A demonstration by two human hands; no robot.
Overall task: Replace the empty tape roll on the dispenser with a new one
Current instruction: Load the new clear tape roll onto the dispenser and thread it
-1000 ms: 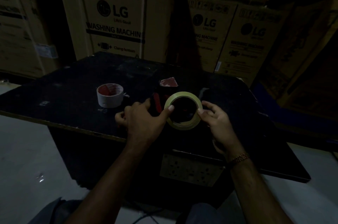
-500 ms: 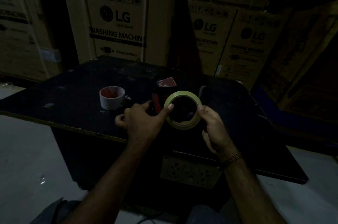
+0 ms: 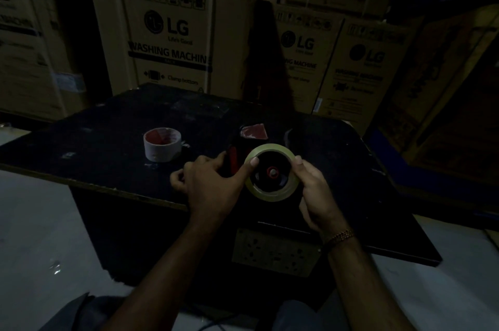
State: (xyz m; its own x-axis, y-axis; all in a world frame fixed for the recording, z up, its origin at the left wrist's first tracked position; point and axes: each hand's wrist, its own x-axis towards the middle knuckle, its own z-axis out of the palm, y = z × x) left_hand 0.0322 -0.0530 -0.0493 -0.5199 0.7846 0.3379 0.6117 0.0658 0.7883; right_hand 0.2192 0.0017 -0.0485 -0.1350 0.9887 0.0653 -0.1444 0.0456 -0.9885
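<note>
New roll [image 3: 270, 190], a pale yellow-green ring of clear tape with a wide open centre, sits tilted toward the camera over the dispenser [image 3: 234, 159] near the middle of the dark table [image 3: 108, 141]. Through its centre a red hub [image 3: 272, 171] with a pale tip is visible inside a black spool; whether the roll is fully seated cannot be told. Left hand [image 3: 213, 184] grasps the roll's left rim, thumb pressed on the ring's face, the other fingers resting on the red and black dispenser body. Right hand [image 3: 314, 190] grips the right rim, thumb at the upper edge and fingers curled around the outside; a bracelet [image 3: 340, 236] circles that wrist. A red plate [image 3: 254, 132] of the dispenser rises just behind the roll. Empty roll [image 3: 162, 143], a white core with a red inner wall, stands upright on the table to the left, apart from both hands. Cardboard boxes [image 3: 172, 39] printed "LG" and "WASHING MACHINE" are stacked behind the table.
</note>
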